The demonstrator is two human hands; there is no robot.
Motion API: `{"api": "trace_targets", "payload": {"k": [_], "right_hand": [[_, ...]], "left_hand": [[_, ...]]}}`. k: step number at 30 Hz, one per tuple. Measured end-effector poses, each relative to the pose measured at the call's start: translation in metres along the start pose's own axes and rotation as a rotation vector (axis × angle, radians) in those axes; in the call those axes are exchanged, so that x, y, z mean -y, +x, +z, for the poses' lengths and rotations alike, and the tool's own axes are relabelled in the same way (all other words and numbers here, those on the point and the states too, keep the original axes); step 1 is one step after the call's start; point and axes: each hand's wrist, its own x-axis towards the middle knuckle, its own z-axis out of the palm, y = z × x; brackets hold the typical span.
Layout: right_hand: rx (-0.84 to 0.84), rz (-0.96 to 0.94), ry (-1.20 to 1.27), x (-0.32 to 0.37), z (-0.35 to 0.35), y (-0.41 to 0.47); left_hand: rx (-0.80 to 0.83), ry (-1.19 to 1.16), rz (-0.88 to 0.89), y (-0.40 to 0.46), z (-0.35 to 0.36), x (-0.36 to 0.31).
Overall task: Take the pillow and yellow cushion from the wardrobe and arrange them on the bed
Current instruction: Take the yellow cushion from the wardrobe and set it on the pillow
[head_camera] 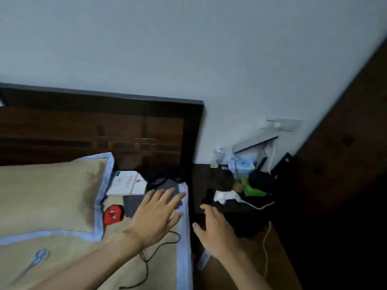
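Observation:
A tan pillow with a blue border (48, 197) lies on the bed (163, 268) against the dark wooden headboard (94, 130). My left hand (157, 214) hovers flat with fingers spread over the bed's right edge, holding nothing. My right hand (213, 231) reaches out over the gap beside the bed, fingers apart and empty. No yellow cushion is in view. The dark wooden wardrobe (345, 164) stands at the right.
On the bed lie a white book (127, 183), a grey cloth (155, 195), a red object (113, 214), blue scissors (35, 260) and a black cable (150, 260). A cluttered dark bedside table (209, 176) holds boxes, a green item and a white charger (226, 195).

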Motion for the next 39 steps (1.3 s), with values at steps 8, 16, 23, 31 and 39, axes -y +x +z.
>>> {"api": "trace_targets", "payload": {"k": [8, 16, 23, 31, 39], "right_hand": [[-0.388, 0.402, 0.064, -0.118, -0.049, -0.176], [-0.845, 0.994, -0.234, -0.138, -0.085, -0.504], [-0.987, 1.320, -0.312, -0.130, -0.157, -0.706], [-1.068, 1.399, -0.430, -0.230, -0.208, -0.893], [-0.826, 1.587, -0.161, -0.396, -0.308, -1.022]], "left_hand": [[-0.096, -0.153, 0.496, 0.014, -0.027, -0.196], [-0.449, -0.477, 1.242, -0.095, -0.117, -0.459], [-0.511, -0.600, 1.672, -0.228, -0.185, -0.599], [-0.556, -0.649, 1.777, -0.339, -0.229, -0.809], [0.043, -0.278, 1.280, -0.349, -0.260, -1.105]]}}
